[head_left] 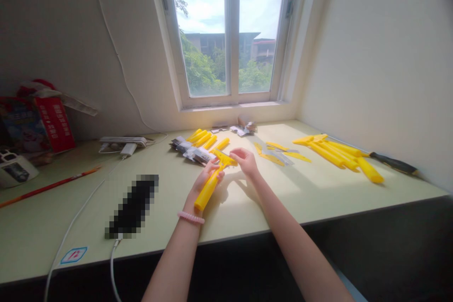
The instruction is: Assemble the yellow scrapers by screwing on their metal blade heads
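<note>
My left hand (202, 180) is curled partly closed around the yellow scraper (207, 189), holding it near the neck above the desk (170, 188). Its handle slants back toward me over my wrist, by the pink bracelet (191, 217), and its wide head points away. My right hand (248, 162) is bent nearly closed, fingertips drawn together at the head's right corner; I cannot tell whether they grip anything. Just beyond my left hand lie more yellow handles (202, 138); flat yellow pieces (299, 156) lie past my right.
</note>
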A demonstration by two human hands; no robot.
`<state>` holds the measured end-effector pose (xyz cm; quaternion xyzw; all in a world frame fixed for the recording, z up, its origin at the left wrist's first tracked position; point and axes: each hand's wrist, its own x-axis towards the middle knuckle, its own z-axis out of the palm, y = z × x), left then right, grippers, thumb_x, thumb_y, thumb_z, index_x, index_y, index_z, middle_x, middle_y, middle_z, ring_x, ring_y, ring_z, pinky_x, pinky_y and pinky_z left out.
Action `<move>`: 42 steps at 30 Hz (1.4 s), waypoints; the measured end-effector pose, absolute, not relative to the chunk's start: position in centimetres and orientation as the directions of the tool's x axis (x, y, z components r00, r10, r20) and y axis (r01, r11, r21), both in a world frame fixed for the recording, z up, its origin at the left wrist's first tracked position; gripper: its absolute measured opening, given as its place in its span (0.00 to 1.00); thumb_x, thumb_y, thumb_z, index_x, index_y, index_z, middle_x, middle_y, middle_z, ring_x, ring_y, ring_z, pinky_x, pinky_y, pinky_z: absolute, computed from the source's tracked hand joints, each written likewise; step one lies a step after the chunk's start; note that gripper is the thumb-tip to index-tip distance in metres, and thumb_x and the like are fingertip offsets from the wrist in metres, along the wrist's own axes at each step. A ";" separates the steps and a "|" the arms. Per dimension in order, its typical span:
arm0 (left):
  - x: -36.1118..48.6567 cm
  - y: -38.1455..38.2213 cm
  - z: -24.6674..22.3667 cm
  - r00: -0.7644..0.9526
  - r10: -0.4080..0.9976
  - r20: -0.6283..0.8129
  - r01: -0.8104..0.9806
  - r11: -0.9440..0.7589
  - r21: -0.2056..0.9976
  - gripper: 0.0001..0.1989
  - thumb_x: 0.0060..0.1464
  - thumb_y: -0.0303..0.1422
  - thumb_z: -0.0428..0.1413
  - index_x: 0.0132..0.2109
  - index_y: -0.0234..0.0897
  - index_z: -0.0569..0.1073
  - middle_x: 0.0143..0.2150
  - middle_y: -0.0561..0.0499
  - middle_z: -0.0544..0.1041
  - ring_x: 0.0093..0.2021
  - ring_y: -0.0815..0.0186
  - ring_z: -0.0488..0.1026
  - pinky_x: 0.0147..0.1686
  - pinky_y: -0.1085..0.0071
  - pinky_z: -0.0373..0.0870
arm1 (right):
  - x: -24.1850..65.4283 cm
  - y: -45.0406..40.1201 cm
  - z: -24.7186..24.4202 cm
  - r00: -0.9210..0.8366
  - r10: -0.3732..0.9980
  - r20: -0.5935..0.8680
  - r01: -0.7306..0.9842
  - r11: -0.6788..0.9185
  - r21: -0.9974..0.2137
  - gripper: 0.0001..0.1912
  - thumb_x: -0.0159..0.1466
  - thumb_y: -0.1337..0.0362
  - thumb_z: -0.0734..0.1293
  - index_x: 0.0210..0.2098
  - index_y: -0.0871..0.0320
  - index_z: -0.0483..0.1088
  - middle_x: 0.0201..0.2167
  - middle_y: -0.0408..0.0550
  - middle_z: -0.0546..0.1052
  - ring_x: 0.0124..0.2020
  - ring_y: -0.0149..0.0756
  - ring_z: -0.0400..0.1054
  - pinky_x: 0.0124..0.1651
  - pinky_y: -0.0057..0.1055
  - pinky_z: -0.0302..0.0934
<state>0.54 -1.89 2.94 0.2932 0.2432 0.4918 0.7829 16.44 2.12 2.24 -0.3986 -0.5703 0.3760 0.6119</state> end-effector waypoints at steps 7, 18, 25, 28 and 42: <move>0.6 -2.1 2.7 0.422 0.903 -0.078 -0.519 0.311 0.796 0.21 0.52 0.24 0.52 0.53 0.35 0.64 0.23 0.56 0.65 0.17 0.74 0.64 0.17 0.81 0.62 | 15.9 2.4 1.6 0.005 0.849 0.528 0.199 0.517 -0.833 0.09 0.53 0.58 0.66 0.27 0.58 0.72 0.27 0.46 0.76 0.30 0.35 0.69 0.35 0.33 0.63; 0.9 -2.8 3.3 0.478 0.877 -0.052 -0.487 0.313 0.815 0.19 0.52 0.23 0.52 0.52 0.37 0.67 0.25 0.54 0.68 0.19 0.75 0.65 0.18 0.82 0.63 | 16.2 2.9 0.9 -0.002 0.893 0.450 0.144 0.446 -0.883 0.08 0.52 0.58 0.68 0.27 0.56 0.74 0.30 0.48 0.76 0.31 0.36 0.69 0.33 0.32 0.63; 0.9 -2.4 2.8 0.488 0.871 -0.059 -0.474 0.321 0.820 0.20 0.51 0.23 0.53 0.52 0.37 0.67 0.27 0.53 0.70 0.20 0.74 0.67 0.19 0.80 0.65 | 16.5 2.3 1.2 0.020 0.881 0.472 0.215 0.458 -0.863 0.05 0.50 0.61 0.69 0.25 0.56 0.73 0.28 0.46 0.75 0.30 0.35 0.67 0.34 0.32 0.62; 1.0 -2.6 3.0 0.477 0.876 -0.073 -0.472 0.325 0.819 0.21 0.50 0.22 0.54 0.53 0.37 0.67 0.27 0.54 0.70 0.19 0.74 0.67 0.19 0.80 0.64 | 16.3 2.2 1.3 0.011 0.892 0.452 0.221 0.438 -0.871 0.06 0.50 0.60 0.69 0.25 0.56 0.73 0.27 0.46 0.75 0.30 0.35 0.67 0.33 0.31 0.62; 0.4 -1.3 2.5 0.342 0.912 -0.226 -0.623 0.400 0.673 0.17 0.55 0.21 0.49 0.51 0.37 0.62 0.28 0.54 0.68 0.18 0.78 0.66 0.19 0.85 0.64 | 23.3 2.5 0.0 0.150 0.876 0.459 0.738 0.209 -0.641 0.05 0.50 0.62 0.69 0.20 0.54 0.70 0.24 0.47 0.73 0.29 0.40 0.66 0.33 0.36 0.59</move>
